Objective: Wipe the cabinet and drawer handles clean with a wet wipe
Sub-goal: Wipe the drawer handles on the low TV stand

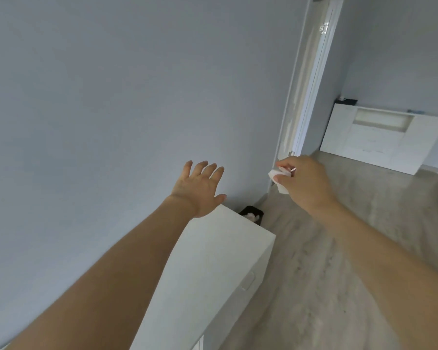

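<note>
A white cabinet (213,261) stands against the grey wall below my arms, seen from above. One flat white handle (247,281) shows on its front face. My left hand (200,188) is stretched out above the cabinet's far end, palm down, fingers spread, holding nothing. My right hand (305,181) is raised to the right of it, pinching a folded white wet wipe (278,176) between thumb and fingers. Neither hand touches the cabinet.
A small black bin (252,213) with something pale inside sits on the floor just beyond the cabinet. A white door frame (306,92) rises behind my right hand. Grey wood-look floor (339,248) runs right toward a long white sideboard (382,140) against the far wall.
</note>
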A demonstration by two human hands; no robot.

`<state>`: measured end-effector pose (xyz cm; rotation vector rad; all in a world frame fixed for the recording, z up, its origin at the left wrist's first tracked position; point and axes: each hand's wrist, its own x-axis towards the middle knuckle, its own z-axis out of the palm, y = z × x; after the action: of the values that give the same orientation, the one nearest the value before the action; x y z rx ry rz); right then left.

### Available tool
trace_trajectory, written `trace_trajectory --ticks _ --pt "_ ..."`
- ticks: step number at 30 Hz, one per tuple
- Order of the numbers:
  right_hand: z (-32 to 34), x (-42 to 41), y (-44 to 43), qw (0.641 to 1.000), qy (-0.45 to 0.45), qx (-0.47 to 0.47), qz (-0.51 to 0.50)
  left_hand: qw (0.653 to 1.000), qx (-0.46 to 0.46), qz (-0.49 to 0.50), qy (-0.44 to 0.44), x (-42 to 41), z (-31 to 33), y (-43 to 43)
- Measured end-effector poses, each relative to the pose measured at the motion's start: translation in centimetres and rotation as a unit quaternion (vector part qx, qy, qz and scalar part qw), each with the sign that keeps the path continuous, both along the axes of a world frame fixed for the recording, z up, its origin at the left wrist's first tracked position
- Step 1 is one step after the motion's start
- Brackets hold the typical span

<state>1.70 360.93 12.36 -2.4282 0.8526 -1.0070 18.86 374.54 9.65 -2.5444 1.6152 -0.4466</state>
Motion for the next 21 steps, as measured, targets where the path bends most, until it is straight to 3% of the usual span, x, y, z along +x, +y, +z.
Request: trace_trajectory --ticks 13,21 --pt "-2.1 -0.8 -33.7 0.998 0.059 0.0 0.001 0.998 0.017 0.025 0.049 0.2 -5.1 -31.3" --pt "-5.0 8.5 -47.8 0.993 0.072 0.015 0.094 0.994 0.033 0.074 0.069 4.7 -7.6 -43.6"
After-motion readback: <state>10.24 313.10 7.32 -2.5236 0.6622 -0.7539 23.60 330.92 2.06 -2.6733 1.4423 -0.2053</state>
